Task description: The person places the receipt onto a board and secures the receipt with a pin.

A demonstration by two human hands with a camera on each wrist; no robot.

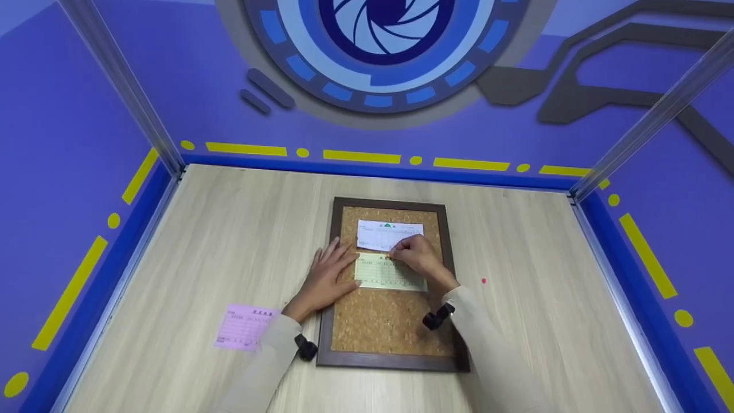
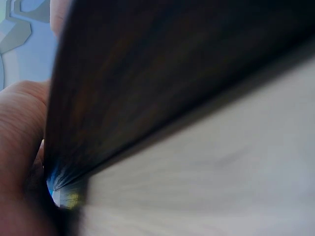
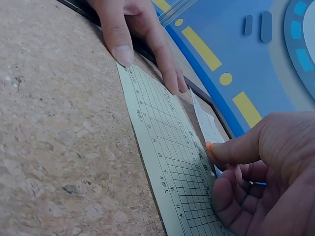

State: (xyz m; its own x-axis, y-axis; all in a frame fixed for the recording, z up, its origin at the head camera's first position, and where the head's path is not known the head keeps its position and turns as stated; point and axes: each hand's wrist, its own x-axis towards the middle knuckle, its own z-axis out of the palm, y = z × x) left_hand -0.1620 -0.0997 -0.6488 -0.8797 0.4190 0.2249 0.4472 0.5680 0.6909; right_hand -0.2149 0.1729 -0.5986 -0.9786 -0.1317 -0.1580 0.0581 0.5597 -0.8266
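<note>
A cork board (image 1: 390, 327) with a dark brown frame lies on the wooden table. On it, a pale green printed slip (image 1: 375, 277) sits just below a white slip (image 1: 375, 235), which has a green pin (image 1: 388, 225) at its top. My left hand (image 1: 328, 277) spans the frame's left side, thumb and fingertips pressing the green slip's left corners onto the cork. Between thumb and index finger, my right hand (image 1: 421, 257) pinches an orange push pin (image 3: 209, 146) at the green slip's top edge. The frame's dark side (image 2: 147, 73) fills much of the left wrist view.
A pink printed slip (image 1: 243, 327) lies left of the board, partly covered by my left sleeve. Right of the board is a small red pin (image 1: 483, 281). Blue-purple panels (image 1: 189, 115) with metal corner posts enclose the table on the back and sides.
</note>
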